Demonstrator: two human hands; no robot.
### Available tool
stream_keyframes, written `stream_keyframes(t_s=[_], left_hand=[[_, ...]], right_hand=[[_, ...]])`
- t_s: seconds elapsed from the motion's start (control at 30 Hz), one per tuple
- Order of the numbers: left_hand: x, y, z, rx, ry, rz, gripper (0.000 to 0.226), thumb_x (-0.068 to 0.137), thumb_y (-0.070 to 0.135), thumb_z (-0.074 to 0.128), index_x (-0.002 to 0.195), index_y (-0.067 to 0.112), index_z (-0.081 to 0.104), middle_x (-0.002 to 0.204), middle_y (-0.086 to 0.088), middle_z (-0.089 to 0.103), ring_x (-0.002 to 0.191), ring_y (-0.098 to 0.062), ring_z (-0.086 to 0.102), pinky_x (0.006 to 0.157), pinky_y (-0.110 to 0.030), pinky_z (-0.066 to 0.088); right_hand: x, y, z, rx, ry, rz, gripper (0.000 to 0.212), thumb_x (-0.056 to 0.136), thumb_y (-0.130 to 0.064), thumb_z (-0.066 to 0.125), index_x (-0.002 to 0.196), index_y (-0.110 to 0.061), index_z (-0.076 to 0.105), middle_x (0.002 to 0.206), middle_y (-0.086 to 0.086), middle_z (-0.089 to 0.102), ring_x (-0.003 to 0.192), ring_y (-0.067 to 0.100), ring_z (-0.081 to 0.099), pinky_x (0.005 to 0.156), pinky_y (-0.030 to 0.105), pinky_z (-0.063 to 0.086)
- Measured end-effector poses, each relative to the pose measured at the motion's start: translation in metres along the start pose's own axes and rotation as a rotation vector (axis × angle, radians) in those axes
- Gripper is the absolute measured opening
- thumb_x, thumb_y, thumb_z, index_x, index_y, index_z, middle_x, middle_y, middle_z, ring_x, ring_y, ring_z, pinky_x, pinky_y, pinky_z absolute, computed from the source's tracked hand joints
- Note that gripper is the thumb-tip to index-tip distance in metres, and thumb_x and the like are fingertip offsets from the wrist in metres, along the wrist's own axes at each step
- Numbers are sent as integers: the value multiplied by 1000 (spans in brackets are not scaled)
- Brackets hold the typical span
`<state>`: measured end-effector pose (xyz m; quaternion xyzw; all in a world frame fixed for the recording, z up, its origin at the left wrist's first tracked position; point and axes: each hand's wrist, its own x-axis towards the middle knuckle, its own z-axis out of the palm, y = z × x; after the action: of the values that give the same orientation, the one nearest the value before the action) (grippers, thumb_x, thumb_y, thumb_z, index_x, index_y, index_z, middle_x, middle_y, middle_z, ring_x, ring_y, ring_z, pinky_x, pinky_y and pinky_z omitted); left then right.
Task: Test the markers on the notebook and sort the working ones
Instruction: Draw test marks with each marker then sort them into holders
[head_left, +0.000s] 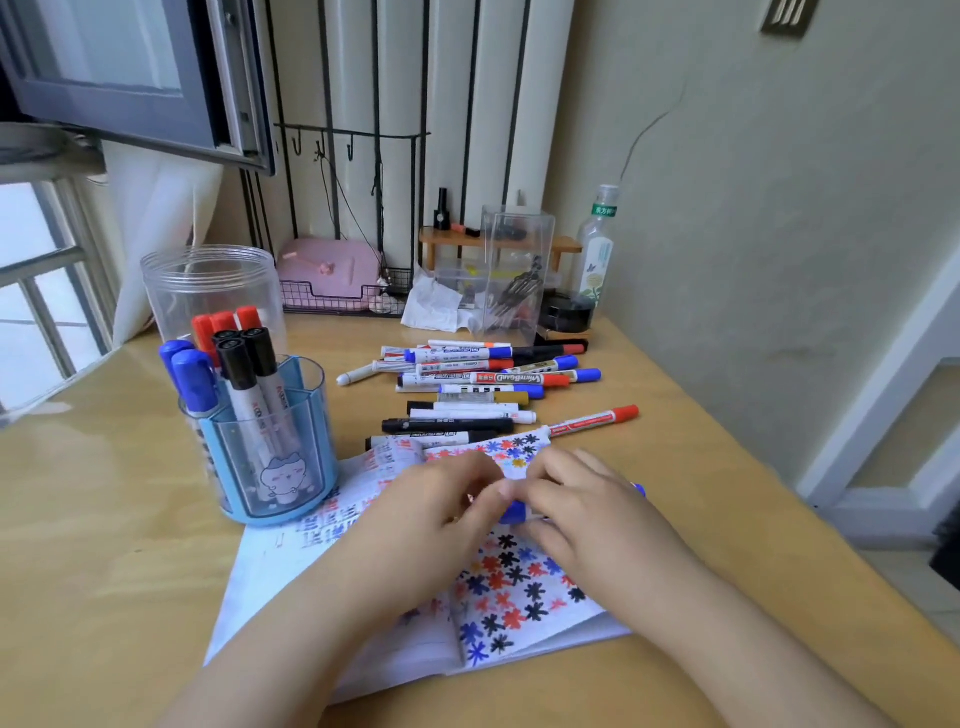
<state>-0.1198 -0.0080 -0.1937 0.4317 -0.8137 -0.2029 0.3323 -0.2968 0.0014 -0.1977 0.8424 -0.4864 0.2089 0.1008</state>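
The open notebook (519, 613), crowded with blue, red and black star marks, lay directly under the fingers, with loose markers (467, 384) beyond them and a blue holder (270, 462) to their left. The left hand (431, 499) and right hand (582, 504) both curled around a blue marker (515, 511), mostly hidden between them. If the cap came off suddenly, the tip could stain the fingers or page.

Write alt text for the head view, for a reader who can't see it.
Both hands, left hand and right hand, grip a blue marker over an open notebook covered in red, blue and black test marks. A blue pen holder of markers stands left; loose markers lie behind.
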Motion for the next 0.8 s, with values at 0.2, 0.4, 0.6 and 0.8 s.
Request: stream_keyframes(t_s=[0.2,0.4,0.6,0.8], left_hand=[[2,-8,9,218,-162,77,16,97,32,41,88,19,44,87,2,51,76,-14,43,65,-27,31],[1,-9,5,170,-299,138,22,97,35,40,76,32,36,71,10,45,64,-11,42,61,-27,33],[1,-11,3,144,-330,184,32,85,50,30,84,22,45,73,7,49,65,-12,43,62,-27,35],[1,-5,1,139,-379,193,31,87,50,29,85,24,46,77,5,53,65,-10,44,61,-26,36]], right_hand=[[-1,0,2,-115,13,-49,36,79,-44,38,81,-24,68,70,-10,58,61,8,59,54,18,38],[-7,-4,-10,-155,-249,-75,38,95,-45,25,104,-23,55,91,-7,61,76,19,61,53,30,29],[-4,0,-29,126,-451,16,26,97,-45,37,108,-27,52,92,-5,57,81,16,50,68,35,41],[0,0,-40,305,-611,147,25,96,-44,44,83,-25,53,68,-8,49,60,7,42,56,27,34]])
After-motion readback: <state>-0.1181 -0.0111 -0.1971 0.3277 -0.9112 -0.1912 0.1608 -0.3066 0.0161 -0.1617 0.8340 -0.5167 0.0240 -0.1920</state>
